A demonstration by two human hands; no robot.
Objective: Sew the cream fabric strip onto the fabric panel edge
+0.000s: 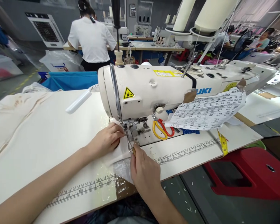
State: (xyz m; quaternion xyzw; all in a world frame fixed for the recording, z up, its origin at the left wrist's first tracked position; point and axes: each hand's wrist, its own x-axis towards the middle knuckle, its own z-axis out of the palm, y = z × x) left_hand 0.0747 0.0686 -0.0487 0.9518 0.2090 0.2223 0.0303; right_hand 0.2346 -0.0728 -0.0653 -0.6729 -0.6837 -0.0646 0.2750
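My left hand point(107, 138) is closed just left of the needle area of a white sewing machine point(140, 91). Its bent fingers pinch the edge of a white cloth point(122, 149) that lies on the machine bed. From the right, my right hand point(146, 168) grips a slim, pointed metal tool point(130, 144), its tip up by the presser foot point(128, 126). The fingers partly cover this tool, so its exact kind is unclear. Clear plastic film point(123, 169) covers the table edge below the cloth.
Scissors with red and yellow handles point(160, 129) lie behind my right hand. A handwritten paper sheet point(207, 109) hangs from the machine arm. A yellow tape measure point(222, 143) dangles at the table edge, above a red stool point(254, 174). Another person point(92, 40) sits beyond the table.
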